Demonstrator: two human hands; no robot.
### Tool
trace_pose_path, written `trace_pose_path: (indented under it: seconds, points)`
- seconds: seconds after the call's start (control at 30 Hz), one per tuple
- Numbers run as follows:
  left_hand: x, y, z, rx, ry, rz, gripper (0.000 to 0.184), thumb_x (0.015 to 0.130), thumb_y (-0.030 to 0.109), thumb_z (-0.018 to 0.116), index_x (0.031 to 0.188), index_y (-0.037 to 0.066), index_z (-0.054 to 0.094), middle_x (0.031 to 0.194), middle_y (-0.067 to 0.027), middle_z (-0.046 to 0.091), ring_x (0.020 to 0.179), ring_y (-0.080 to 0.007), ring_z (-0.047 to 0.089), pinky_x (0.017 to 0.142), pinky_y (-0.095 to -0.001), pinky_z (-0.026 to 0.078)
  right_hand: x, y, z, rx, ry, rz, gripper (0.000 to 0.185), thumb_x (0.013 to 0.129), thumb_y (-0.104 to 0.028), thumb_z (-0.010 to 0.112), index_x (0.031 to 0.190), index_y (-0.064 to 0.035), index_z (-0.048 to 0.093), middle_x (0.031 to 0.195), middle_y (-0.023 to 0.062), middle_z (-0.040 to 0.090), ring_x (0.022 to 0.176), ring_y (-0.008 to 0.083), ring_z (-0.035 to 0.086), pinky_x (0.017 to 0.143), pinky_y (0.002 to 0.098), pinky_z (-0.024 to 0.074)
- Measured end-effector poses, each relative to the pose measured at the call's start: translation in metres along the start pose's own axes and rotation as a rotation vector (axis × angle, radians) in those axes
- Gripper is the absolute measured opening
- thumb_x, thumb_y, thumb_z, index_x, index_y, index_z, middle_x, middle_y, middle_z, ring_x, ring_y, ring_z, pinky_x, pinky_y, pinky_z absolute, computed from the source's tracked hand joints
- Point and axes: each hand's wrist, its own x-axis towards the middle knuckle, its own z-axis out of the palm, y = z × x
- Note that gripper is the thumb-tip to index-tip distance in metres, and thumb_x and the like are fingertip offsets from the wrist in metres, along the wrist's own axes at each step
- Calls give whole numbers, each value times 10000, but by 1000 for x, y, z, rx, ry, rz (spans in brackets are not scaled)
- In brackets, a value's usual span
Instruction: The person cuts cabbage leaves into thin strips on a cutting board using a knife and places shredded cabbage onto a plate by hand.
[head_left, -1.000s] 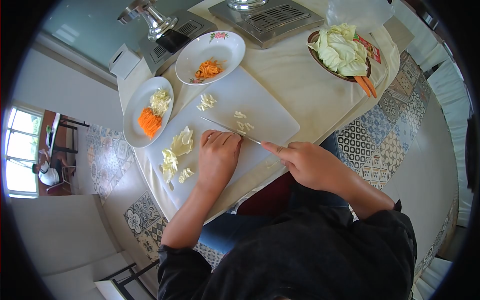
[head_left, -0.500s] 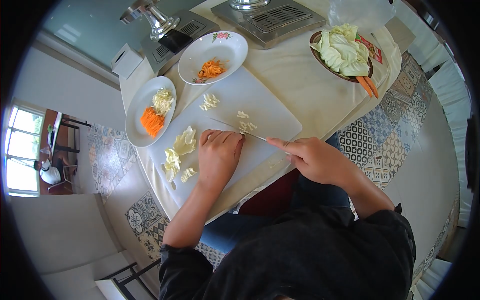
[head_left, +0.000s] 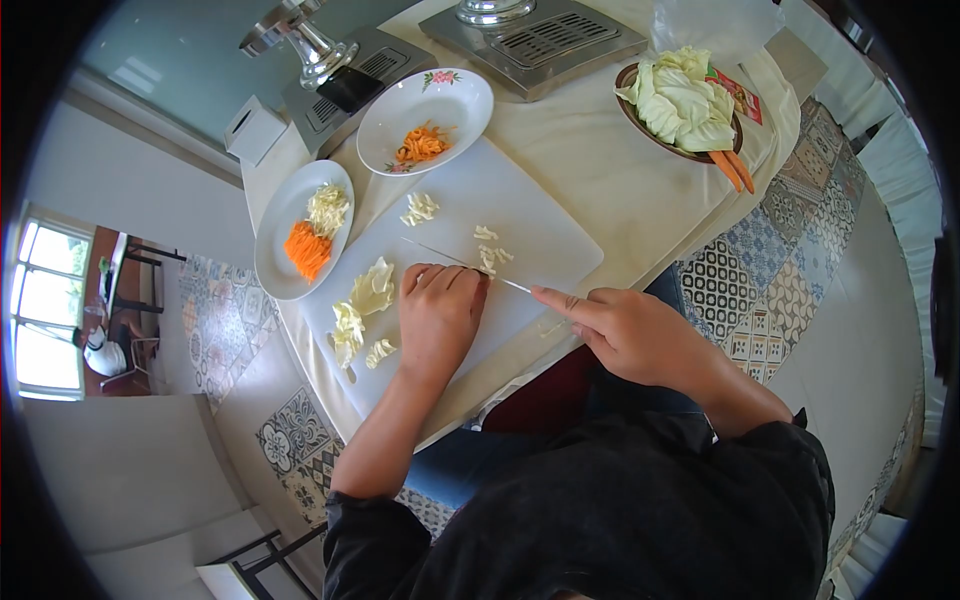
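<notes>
My right hand (head_left: 635, 333) is closed round the handle of a knife, its forefinger stretched along the top. The thin knife blade (head_left: 440, 252) slants across a white cutting board (head_left: 540, 205), just beyond the fingertips of my left hand (head_left: 440, 315). Those fingers are curled and pressed down close to the blade; what lies under them is hidden. Cut cabbage strips (head_left: 490, 257) lie on the far side of the blade. Left of my left hand are larger cabbage pieces (head_left: 372, 287), and further up the board sits a small heap of cabbage strips (head_left: 420, 208).
An oval plate (head_left: 270, 262) bears shredded carrot and cabbage. A flowered bowl (head_left: 468, 105) with carrot shreds overlaps the board's far edge. A brown-rimmed bowl (head_left: 628, 78) holds cabbage leaves and carrots at right. Metal stands (head_left: 540, 45) are behind. A person (head_left: 103, 352) sits far left.
The knife has shifted slightly, its tip further left and its handle end a little nearer me. My right hand has moved slightly with it; my left hand stays in nearly the same place.
</notes>
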Motion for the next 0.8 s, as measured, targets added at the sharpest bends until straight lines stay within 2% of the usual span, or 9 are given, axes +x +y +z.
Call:
trace_pose_path:
  seconds: [0.23, 0.8]
  points:
    - [-1, 0, 2, -7, 27, 5, 161, 757, 85, 751, 695, 83, 603, 701, -48, 641, 708, -242, 636, 812, -388, 458, -1, 3, 7, 23, -16, 18, 593, 928, -72, 574, 1498, -207, 480, 770, 154, 567, 729, 352, 597, 715, 446, 481]
    - [0, 2, 2, -27, 33, 16, 172, 719, 56, 751, 669, 82, 589, 678, -46, 622, 689, -241, 623, 801, -380, 461, -8, 0, 3, -43, -15, 21, 557, 923, -93, 544, 1464, -223, 528, 781, 152, 582, 707, 345, 614, 668, 450, 509]
